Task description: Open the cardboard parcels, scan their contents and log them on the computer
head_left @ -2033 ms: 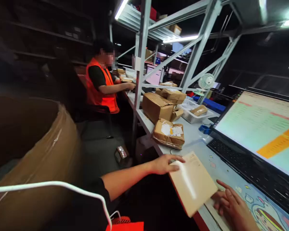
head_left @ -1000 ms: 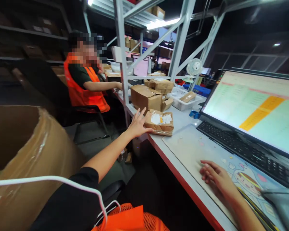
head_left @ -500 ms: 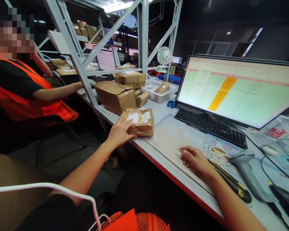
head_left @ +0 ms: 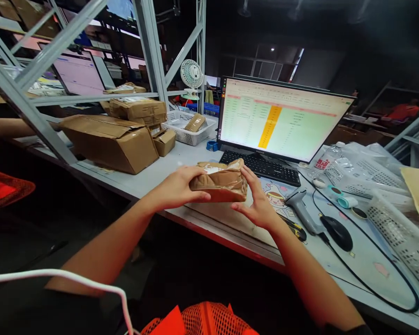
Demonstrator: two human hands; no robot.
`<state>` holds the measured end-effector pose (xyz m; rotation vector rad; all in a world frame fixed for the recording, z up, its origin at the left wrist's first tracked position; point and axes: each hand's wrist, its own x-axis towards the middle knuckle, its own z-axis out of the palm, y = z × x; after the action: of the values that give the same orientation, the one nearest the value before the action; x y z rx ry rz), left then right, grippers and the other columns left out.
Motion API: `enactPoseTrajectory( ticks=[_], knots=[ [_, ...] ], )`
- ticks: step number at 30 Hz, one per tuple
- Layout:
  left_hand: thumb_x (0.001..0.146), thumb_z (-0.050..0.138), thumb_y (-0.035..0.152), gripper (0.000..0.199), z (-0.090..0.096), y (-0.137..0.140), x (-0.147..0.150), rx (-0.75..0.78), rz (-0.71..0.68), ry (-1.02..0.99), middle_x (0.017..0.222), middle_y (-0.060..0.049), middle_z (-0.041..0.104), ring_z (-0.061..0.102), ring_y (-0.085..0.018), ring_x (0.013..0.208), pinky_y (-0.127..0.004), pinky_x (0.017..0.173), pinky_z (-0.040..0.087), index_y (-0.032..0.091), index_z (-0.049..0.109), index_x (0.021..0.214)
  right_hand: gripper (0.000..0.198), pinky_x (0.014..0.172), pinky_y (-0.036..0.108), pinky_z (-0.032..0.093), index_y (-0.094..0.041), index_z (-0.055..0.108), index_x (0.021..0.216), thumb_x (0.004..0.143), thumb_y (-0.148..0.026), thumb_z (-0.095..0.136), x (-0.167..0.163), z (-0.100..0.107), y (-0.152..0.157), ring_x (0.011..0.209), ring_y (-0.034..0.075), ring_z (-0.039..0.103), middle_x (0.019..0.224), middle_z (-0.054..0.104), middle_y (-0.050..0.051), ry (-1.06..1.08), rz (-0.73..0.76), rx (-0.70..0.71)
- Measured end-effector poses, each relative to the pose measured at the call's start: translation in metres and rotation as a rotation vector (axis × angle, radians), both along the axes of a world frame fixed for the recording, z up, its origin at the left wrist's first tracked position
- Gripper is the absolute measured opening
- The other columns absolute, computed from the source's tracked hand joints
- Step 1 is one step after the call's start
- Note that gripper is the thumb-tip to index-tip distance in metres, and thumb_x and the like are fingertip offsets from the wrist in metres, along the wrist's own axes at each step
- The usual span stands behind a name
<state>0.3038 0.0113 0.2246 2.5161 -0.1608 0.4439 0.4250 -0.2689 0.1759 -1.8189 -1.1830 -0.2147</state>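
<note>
A small taped cardboard parcel point(head_left: 220, 182) with a white label on its top is held between my two hands at the desk's front edge, tilted toward me. My left hand point(head_left: 176, 190) grips its left end, thumb low on the near side and fingers behind. At the right end my right hand point(head_left: 260, 204) has its fingers on the upper corner, with the thumb spread below. To the right of that hand lie a grey barcode scanner point(head_left: 303, 211) and a black-and-yellow utility knife point(head_left: 293, 228).
A monitor point(head_left: 275, 121) stands behind a black keyboard point(head_left: 279, 170). Cardboard boxes point(head_left: 108, 144) and a white basket point(head_left: 192, 135) are to the left by a metal frame point(head_left: 150, 51). A black mouse point(head_left: 337, 232), its cable and plastic baskets point(head_left: 401, 232) sit on the right.
The parcel has been lifted and tipped toward me. My right hand has come from the mat to its right end. The view has swung right.
</note>
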Motion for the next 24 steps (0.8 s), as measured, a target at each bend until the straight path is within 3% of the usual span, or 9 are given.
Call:
enactPoseTrajectory(
  ticks=[2, 4, 7, 9, 12, 15, 17, 20, 24],
  knots=[
    [0.084, 0.070, 0.077, 0.067, 0.019, -0.008, 0.018, 0.041, -0.094, 0.158, 0.115, -0.009, 0.077, 0.071, -0.032, 0.103, -0.039, 0.094, 0.057, 0.023, 0.075, 0.124, 0.103, 0.132, 0.056, 0.029, -0.026, 0.029, 0.172, 0.092, -0.077, 0.070, 0.000, 0.004, 0.000, 0.160, 0.034, 0.033, 0.174, 0.033, 0.015, 0.006, -0.033, -0.012],
    [0.087, 0.062, 0.078, 0.068, 0.030, -0.012, 0.041, 0.087, -0.117, 0.251, 0.115, -0.009, 0.077, 0.072, -0.031, 0.102, -0.037, 0.093, 0.055, 0.022, 0.073, 0.125, 0.105, 0.132, 0.055, 0.031, -0.023, 0.026, 0.172, 0.092, -0.076, 0.069, 0.009, 0.002, 0.000, 0.156, 0.034, 0.040, 0.172, 0.037, 0.016, 0.059, -0.099, -0.008],
    [0.084, 0.060, 0.082, 0.082, 0.031, -0.013, 0.078, 0.144, -0.063, 0.173, 0.140, -0.014, 0.068, 0.062, -0.037, 0.129, -0.044, 0.111, 0.048, 0.021, 0.067, 0.138, 0.109, 0.131, 0.056, 0.032, -0.020, 0.029, 0.171, 0.089, -0.083, 0.065, 0.030, -0.004, 0.001, 0.154, 0.036, 0.043, 0.170, 0.040, 0.018, 0.189, -0.227, -0.009],
    [0.080, 0.063, 0.083, 0.092, 0.027, -0.011, 0.099, 0.179, -0.062, 0.139, 0.154, -0.015, 0.059, 0.049, -0.040, 0.144, -0.048, 0.121, 0.040, 0.021, 0.061, 0.148, 0.110, 0.125, 0.056, 0.040, -0.018, 0.030, 0.170, 0.089, -0.087, 0.058, 0.042, -0.004, -0.004, 0.147, 0.037, 0.051, 0.164, 0.048, 0.020, 0.318, -0.267, -0.013],
    [0.074, 0.069, 0.082, 0.105, 0.023, -0.003, 0.112, 0.229, -0.096, 0.234, 0.163, -0.015, 0.051, 0.041, -0.041, 0.151, -0.051, 0.127, 0.033, 0.020, 0.053, 0.157, 0.106, 0.106, 0.051, 0.058, -0.017, 0.033, 0.169, 0.091, -0.084, 0.057, 0.051, 0.001, -0.028, 0.132, 0.035, 0.064, 0.156, 0.056, 0.022, 0.368, -0.292, -0.025],
    [0.065, 0.079, 0.078, 0.120, 0.019, 0.005, 0.109, 0.288, -0.088, 0.264, 0.172, -0.015, 0.039, 0.033, -0.043, 0.156, -0.054, 0.130, 0.029, 0.021, 0.043, 0.165, 0.085, 0.097, 0.047, 0.061, -0.017, 0.051, 0.159, 0.094, -0.071, 0.062, 0.053, 0.004, -0.078, 0.122, 0.034, 0.068, 0.149, 0.063, 0.020, 0.203, -0.510, -0.079],
    [0.060, 0.086, 0.073, 0.124, 0.018, 0.005, 0.105, 0.345, -0.102, 0.218, 0.172, -0.015, 0.037, 0.029, -0.045, 0.158, -0.055, 0.129, 0.031, 0.023, 0.041, 0.165, 0.072, 0.103, 0.049, 0.057, -0.014, 0.060, 0.150, 0.096, -0.062, 0.061, 0.054, -0.001, -0.115, 0.119, 0.035, 0.069, 0.142, 0.067, 0.021, 0.124, -0.734, -0.227],
    [0.064, 0.088, 0.065, 0.109, 0.018, 0.000, 0.099, 0.400, -0.133, 0.161, 0.159, -0.016, 0.051, 0.039, -0.043, 0.151, -0.056, 0.123, 0.040, 0.024, 0.050, 0.158, 0.070, 0.109, 0.054, 0.052, -0.009, 0.060, 0.149, 0.098, -0.058, 0.059, 0.052, -0.019, -0.155, 0.127, 0.041, 0.065, 0.143, 0.066, 0.024, 0.119, -0.989, -0.560],
    [0.068, 0.090, 0.046, 0.093, 0.010, -0.016, 0.075, 0.446, -0.143, 0.030, 0.149, -0.016, 0.058, 0.050, -0.041, 0.143, -0.055, 0.118, 0.048, 0.021, 0.056, 0.150, 0.077, 0.105, 0.055, 0.053, -0.007, 0.050, 0.158, 0.103, -0.060, 0.055, 0.044, -0.040, -0.167, 0.132, 0.044, 0.062, 0.148, 0.062, 0.025, 0.162, -1.018, -0.862]
  ],
)
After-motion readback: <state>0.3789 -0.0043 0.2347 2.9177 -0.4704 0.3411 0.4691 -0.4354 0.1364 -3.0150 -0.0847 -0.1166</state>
